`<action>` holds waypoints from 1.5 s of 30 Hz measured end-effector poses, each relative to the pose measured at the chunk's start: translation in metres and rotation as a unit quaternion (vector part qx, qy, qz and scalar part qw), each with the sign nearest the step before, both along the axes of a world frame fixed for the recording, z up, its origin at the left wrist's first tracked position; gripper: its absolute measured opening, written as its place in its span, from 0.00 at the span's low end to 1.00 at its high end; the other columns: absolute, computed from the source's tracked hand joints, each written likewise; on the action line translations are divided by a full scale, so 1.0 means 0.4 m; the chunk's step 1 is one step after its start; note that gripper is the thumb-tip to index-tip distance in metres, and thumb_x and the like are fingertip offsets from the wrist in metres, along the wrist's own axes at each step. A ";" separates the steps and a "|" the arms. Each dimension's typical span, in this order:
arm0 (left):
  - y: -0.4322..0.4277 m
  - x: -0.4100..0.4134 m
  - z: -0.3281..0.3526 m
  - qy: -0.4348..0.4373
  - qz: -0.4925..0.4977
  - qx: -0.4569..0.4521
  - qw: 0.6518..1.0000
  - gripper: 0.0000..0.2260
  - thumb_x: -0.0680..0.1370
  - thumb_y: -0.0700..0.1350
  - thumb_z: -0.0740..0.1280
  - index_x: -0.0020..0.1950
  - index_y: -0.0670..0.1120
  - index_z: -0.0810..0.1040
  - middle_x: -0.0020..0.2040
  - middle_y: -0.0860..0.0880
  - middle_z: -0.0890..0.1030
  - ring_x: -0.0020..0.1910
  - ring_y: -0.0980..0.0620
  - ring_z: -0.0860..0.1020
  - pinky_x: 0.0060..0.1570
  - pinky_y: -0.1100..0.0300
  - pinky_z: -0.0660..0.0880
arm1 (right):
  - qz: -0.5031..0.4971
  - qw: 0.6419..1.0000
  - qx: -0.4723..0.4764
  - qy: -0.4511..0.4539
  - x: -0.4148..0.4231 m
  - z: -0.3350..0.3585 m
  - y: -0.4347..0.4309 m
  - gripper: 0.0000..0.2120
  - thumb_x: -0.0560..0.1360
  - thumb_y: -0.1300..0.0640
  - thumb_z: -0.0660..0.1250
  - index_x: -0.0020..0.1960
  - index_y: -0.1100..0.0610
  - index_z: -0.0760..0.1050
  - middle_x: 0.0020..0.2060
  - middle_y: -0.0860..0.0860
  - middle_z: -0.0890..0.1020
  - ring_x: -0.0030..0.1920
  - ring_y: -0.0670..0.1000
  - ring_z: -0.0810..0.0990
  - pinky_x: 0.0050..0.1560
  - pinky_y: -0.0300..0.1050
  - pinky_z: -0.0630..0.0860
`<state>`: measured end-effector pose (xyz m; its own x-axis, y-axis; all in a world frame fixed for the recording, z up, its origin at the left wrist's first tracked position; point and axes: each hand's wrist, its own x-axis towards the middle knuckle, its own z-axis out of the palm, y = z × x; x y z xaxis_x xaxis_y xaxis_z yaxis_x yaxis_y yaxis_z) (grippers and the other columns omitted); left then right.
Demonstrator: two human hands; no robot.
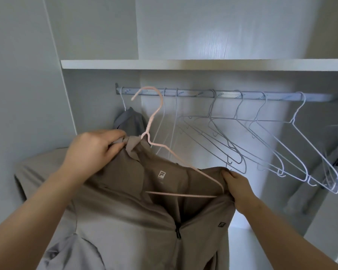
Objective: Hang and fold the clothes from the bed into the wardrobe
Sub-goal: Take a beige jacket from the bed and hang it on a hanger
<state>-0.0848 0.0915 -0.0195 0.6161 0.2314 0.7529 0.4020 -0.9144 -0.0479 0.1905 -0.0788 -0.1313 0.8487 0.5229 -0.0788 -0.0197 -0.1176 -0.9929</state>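
Observation:
A brown zip jacket [137, 207] hangs between my hands in front of the open wardrobe. A pink wire hanger [154, 115] sits inside its neck, its hook rising just in front of the grey rail [230, 94]. My left hand [94, 149] pinches the collar on the left near the hanger's neck. My right hand [237, 186] grips the jacket's right shoulder over the hanger's end. The zip is partly open at the chest.
Several empty white wire hangers [277, 137] hang along the rail to the right. A grey garment [130, 121] hangs at the rail's left end. A white shelf [203, 64] runs above the rail. Another pale garment [310, 191] hangs at far right.

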 end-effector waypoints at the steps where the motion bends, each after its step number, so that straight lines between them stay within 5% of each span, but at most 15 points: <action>1: -0.001 0.006 -0.007 0.008 0.000 -0.011 1.000 0.19 0.73 0.51 0.56 0.42 0.41 0.82 0.33 0.42 0.81 0.32 0.41 0.80 0.28 0.52 0.75 | -0.009 1.000 -0.006 -0.028 0.001 0.006 -0.003 0.10 0.79 0.55 0.60 0.42 0.56 0.76 0.40 0.52 0.78 0.41 0.50 0.75 0.46 0.45 0.71; 10: -0.051 0.130 -0.120 0.069 0.014 0.019 0.997 0.16 0.74 0.50 0.57 0.36 0.46 0.81 0.29 0.47 0.79 0.25 0.48 0.78 0.20 0.60 0.71 | 0.019 0.988 0.076 -0.133 -0.080 0.143 0.022 0.12 0.77 0.59 0.61 0.37 0.52 0.77 0.36 0.46 0.79 0.39 0.45 0.76 0.38 0.36 0.73; 14: -0.054 0.172 -0.149 0.044 0.018 -0.115 0.992 0.08 0.78 0.49 0.62 0.48 0.48 0.80 0.43 0.48 0.82 0.44 0.47 0.80 0.38 0.54 0.73 | 0.192 0.957 0.076 -0.203 -0.155 0.185 0.019 0.16 0.74 0.61 0.66 0.31 0.47 0.80 0.30 0.42 0.81 0.34 0.38 0.78 0.35 0.26 0.72; 17: -0.041 0.151 -0.132 -0.021 -0.027 -0.152 0.988 0.04 0.75 0.42 0.68 0.47 0.46 0.82 0.42 0.48 0.84 0.42 0.53 0.79 0.40 0.64 0.69 | 0.314 0.913 0.052 -0.254 -0.167 0.206 -0.006 0.15 0.74 0.60 0.68 0.32 0.45 0.81 0.29 0.42 0.80 0.33 0.38 0.77 0.38 0.28 0.71; 20: -0.018 0.120 -0.093 -0.109 -0.045 -0.188 0.975 0.04 0.72 0.36 0.71 0.44 0.44 0.83 0.37 0.47 0.84 0.42 0.60 0.75 0.37 0.75 0.64 | 0.247 0.921 0.080 -0.291 -0.118 0.207 -0.021 0.14 0.74 0.61 0.68 0.34 0.45 0.79 0.31 0.39 0.81 0.37 0.36 0.78 0.41 0.26 0.70; 24: -0.020 0.116 -0.057 -0.152 -0.048 -0.251 0.955 0.03 0.73 0.40 0.70 0.42 0.46 0.83 0.33 0.59 0.79 0.36 0.73 0.73 0.39 0.82 0.65 | 0.134 0.933 0.043 -0.330 -0.067 0.171 -0.003 0.13 0.72 0.63 0.70 0.41 0.45 0.75 0.40 0.40 0.78 0.44 0.46 0.76 0.48 0.32 0.72; 29: -0.065 0.132 -0.033 -0.142 -0.107 -0.268 0.947 0.07 0.74 0.40 0.69 0.40 0.51 0.82 0.33 0.71 0.77 0.38 0.74 0.75 0.38 0.81 0.67 | -0.034 0.959 0.038 -0.277 -0.040 0.132 0.017 0.16 0.68 0.57 0.74 0.46 0.53 0.68 0.41 0.46 0.74 0.41 0.43 0.74 0.36 0.26 0.67; 33: -0.076 0.128 -0.024 -0.115 -0.120 -0.271 0.948 0.10 0.74 0.41 0.69 0.40 0.56 0.80 0.33 0.68 0.79 0.38 0.72 0.75 0.38 0.79 0.68 | -0.115 0.954 0.049 -0.272 -0.045 0.133 0.004 0.12 0.70 0.67 0.67 0.44 0.56 0.65 0.34 0.48 0.72 0.34 0.40 0.70 0.31 0.21 0.65; 37: -0.083 0.149 -0.040 -0.079 -0.099 -0.214 0.969 0.04 0.74 0.39 0.68 0.40 0.42 0.82 0.32 0.51 0.81 0.38 0.61 0.76 0.38 0.73 0.68 | -0.022 0.948 0.055 -0.311 -0.102 0.154 0.012 0.13 0.68 0.67 0.66 0.36 0.50 0.67 0.31 0.44 0.74 0.31 0.38 0.73 0.32 0.23 0.66; 39: -0.087 0.159 -0.055 -0.061 -0.088 -0.208 0.972 0.04 0.74 0.39 0.69 0.42 0.41 0.83 0.35 0.48 0.82 0.39 0.58 0.76 0.38 0.70 0.67 | 0.082 0.940 0.060 -0.327 -0.137 0.157 0.030 0.14 0.67 0.67 0.66 0.34 0.49 0.68 0.28 0.44 0.73 0.29 0.41 0.70 0.33 0.29 0.67; 41: -0.079 0.151 -0.063 -0.082 -0.087 -0.224 0.967 0.03 0.74 0.38 0.69 0.43 0.43 0.83 0.34 0.57 0.80 0.39 0.66 0.75 0.39 0.76 0.67 | 0.126 0.931 0.091 -0.330 -0.153 0.163 0.031 0.15 0.69 0.67 0.66 0.35 0.48 0.69 0.28 0.44 0.74 0.30 0.43 0.71 0.36 0.34 0.68; 43: -0.061 0.132 -0.061 -0.108 -0.087 -0.263 0.955 0.05 0.73 0.39 0.70 0.42 0.47 0.83 0.31 0.65 0.78 0.37 0.74 0.74 0.39 0.80 0.66 | 0.057 0.906 0.136 -0.396 -0.139 0.172 0.018 0.10 0.72 0.62 0.66 0.39 0.47 0.72 0.32 0.43 0.77 0.35 0.40 0.74 0.39 0.31 0.68; 45: -0.044 0.112 -0.051 -0.123 -0.102 -0.304 0.939 0.05 0.73 0.40 0.70 0.42 0.49 0.83 0.33 0.67 0.79 0.37 0.72 0.76 0.39 0.77 0.69 | -0.091 0.849 0.051 -0.518 -0.099 0.183 0.003 0.04 0.75 0.56 0.63 0.46 0.51 0.77 0.42 0.45 0.80 0.46 0.43 0.74 0.48 0.37 0.64</action>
